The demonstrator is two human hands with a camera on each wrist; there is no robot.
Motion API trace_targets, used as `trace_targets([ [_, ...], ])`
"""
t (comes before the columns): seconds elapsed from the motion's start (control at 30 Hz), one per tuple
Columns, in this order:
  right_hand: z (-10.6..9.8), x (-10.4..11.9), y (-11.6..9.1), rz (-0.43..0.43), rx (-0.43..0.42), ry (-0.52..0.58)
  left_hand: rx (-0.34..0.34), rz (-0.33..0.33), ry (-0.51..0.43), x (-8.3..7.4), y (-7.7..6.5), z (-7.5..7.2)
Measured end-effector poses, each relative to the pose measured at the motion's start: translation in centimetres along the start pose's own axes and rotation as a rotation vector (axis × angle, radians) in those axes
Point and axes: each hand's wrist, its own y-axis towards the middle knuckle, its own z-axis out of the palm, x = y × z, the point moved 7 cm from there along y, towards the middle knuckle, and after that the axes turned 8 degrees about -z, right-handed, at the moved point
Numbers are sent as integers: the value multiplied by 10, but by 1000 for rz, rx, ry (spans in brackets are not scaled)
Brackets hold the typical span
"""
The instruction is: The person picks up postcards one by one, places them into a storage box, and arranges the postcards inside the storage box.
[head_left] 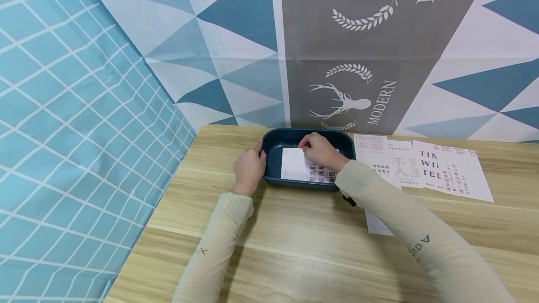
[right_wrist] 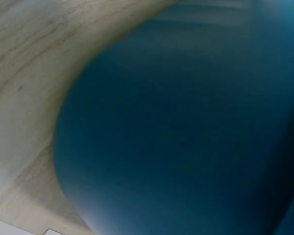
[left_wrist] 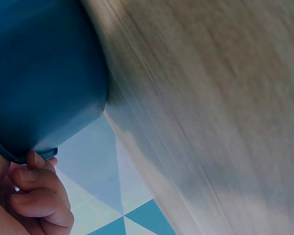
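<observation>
A dark blue plastic bin (head_left: 275, 160) with rounded corners stands on the table against the wall. My left hand (head_left: 250, 166) grips its left rim; the left wrist view shows the curled fingers (left_wrist: 41, 191) under the lip of the bin (left_wrist: 49, 73). Inside the bin lies a white card (head_left: 293, 165) printed with dark red characters. My right hand (head_left: 322, 152) reaches in over the right rim and pinches the card at its far edge, its wrist covering part of the print. Only the bin's outer wall (right_wrist: 161, 127) shows in the right wrist view.
Several printed sheets (head_left: 459, 172) lie overlapping to the right of the bin, partly under my right forearm. Another white sheet corner (head_left: 377, 224) shows below that sleeve. A patterned wall covering (head_left: 248, 36) rises behind the wooden table (head_left: 290, 242), and a blue gridded sheet (head_left: 84, 130) borders its left side.
</observation>
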Motion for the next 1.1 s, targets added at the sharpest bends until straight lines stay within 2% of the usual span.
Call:
trace_targets([
  [0.37,5,-1,1,-32,8,-19,2,-3,2,2,1,-1],
  [0.77,11,-7,1,-12,29,-35,9,-2,4,1,0,1],
  [1.1,11,-7,-2,-59,79,-137,-3,6,1,1,0,0],
])
